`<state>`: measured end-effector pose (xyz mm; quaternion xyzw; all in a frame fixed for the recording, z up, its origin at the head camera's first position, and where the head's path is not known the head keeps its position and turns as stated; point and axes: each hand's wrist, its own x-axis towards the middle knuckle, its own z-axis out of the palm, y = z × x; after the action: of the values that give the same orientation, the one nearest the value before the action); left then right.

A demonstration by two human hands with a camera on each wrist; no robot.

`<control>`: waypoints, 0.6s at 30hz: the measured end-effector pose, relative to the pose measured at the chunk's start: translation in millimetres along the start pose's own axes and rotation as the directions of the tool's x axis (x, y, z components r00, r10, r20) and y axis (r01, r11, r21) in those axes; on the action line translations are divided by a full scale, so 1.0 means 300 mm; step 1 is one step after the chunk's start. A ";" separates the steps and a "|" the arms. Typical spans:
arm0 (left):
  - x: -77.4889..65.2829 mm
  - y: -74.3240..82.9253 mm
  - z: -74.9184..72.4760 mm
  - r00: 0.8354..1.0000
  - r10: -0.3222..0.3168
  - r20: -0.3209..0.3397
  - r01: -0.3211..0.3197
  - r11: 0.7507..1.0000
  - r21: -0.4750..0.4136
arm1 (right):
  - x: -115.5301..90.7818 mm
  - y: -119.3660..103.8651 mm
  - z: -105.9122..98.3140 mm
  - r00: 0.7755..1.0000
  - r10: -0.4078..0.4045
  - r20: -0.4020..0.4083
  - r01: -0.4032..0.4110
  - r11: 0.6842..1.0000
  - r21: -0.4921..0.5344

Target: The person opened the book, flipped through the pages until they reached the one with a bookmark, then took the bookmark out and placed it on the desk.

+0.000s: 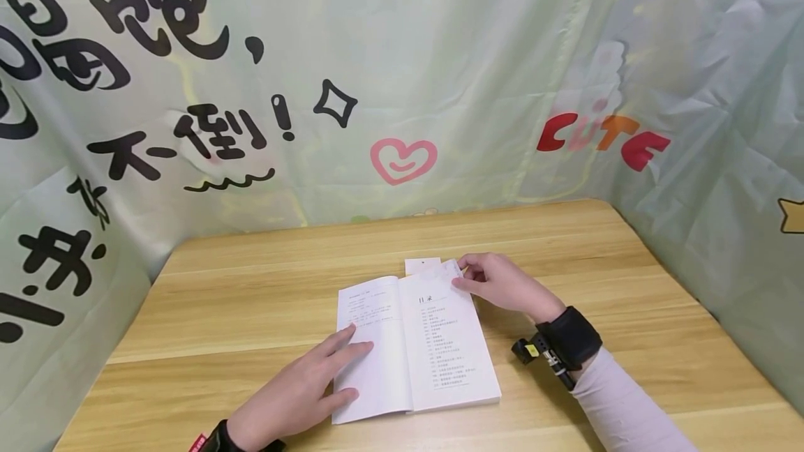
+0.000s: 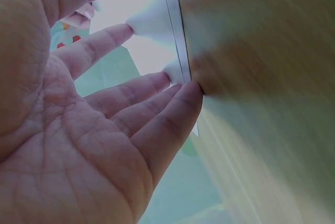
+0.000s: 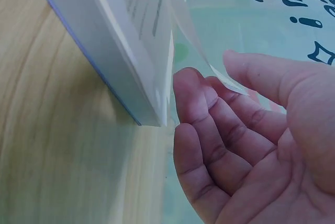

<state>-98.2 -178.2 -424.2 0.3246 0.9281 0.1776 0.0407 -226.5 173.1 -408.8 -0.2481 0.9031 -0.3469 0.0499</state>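
An open book (image 1: 446, 347) lies on the table, printed lines on both of its facing pages. At the top right corner, the thumb and fingers of my right hand (image 1: 505, 284) pinch a page (image 3: 183, 20). That page curves up off the stack beneath it in the right wrist view. My left hand (image 1: 295, 386) rests spread at the left page's outer edge, with some fingertips on the paper. In the left wrist view its fingers (image 2: 167, 124) are extended along the book's edge. A white card (image 1: 422, 265) sticks out behind the book's top edge, partly hidden by it.
The wooden table (image 1: 251, 298) carries the book. Printed fabric (image 1: 477, 89) hangs along its back and sides, with dark lettering, a pink heart (image 1: 404, 161) and a colourful word. Black straps with small devices (image 1: 565, 344) sit on the wrists.
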 end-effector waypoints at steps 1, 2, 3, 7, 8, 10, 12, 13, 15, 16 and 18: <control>0.001 0.000 0.001 1.000 0.002 -0.001 -0.002 1.000 0.002 | -0.002 -0.001 -0.003 1.000 0.000 0.001 0.000 1.000 0.003; 0.002 -0.001 0.002 1.000 0.004 -0.001 -0.004 1.000 0.001 | -0.004 -0.002 -0.006 1.000 0.000 0.003 0.000 1.000 0.005; 0.002 -0.002 0.003 1.000 0.005 -0.001 -0.005 1.000 0.000 | -0.005 -0.003 -0.010 1.000 -0.004 0.005 0.003 1.000 0.009; 0.004 -0.006 0.007 1.000 -0.009 0.009 0.009 1.000 -0.003 | -0.010 -0.003 -0.020 1.000 -0.011 0.019 0.011 1.000 0.027; 0.003 -0.007 0.006 1.000 -0.013 0.014 0.013 1.000 -0.007 | -0.011 -0.004 -0.022 1.000 -0.012 0.025 0.011 0.999 0.038; 0.001 -0.008 0.004 1.000 -0.017 0.018 0.017 1.000 -0.007 | -0.011 -0.006 -0.026 0.999 -0.014 0.037 0.012 0.998 0.069; -0.002 -0.008 0.000 1.000 -0.013 0.019 0.013 1.000 -0.009 | -0.011 -0.009 -0.029 0.998 -0.028 0.049 0.023 0.994 0.106; -0.002 -0.008 -0.001 1.000 -0.010 0.018 0.010 1.000 -0.009 | -0.011 -0.010 -0.031 0.998 -0.037 0.054 0.030 0.992 0.124; -0.002 -0.008 -0.003 1.000 -0.003 0.015 0.003 1.000 -0.008 | -0.013 -0.012 -0.034 0.997 -0.053 0.063 0.043 0.988 0.147; -0.002 -0.009 -0.003 1.000 -0.001 0.015 0.001 1.000 -0.007 | -0.013 -0.013 -0.036 0.996 -0.063 0.066 0.052 0.987 0.151; -0.002 -0.010 -0.004 1.000 0.003 0.012 -0.003 1.000 -0.005 | -0.013 -0.015 -0.040 0.994 -0.073 0.076 0.061 0.986 0.155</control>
<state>-99.6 -181.1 -424.2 0.3270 0.9269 0.1779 0.0467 -224.4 179.3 -397.0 -0.2878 0.8623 -0.4060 0.0938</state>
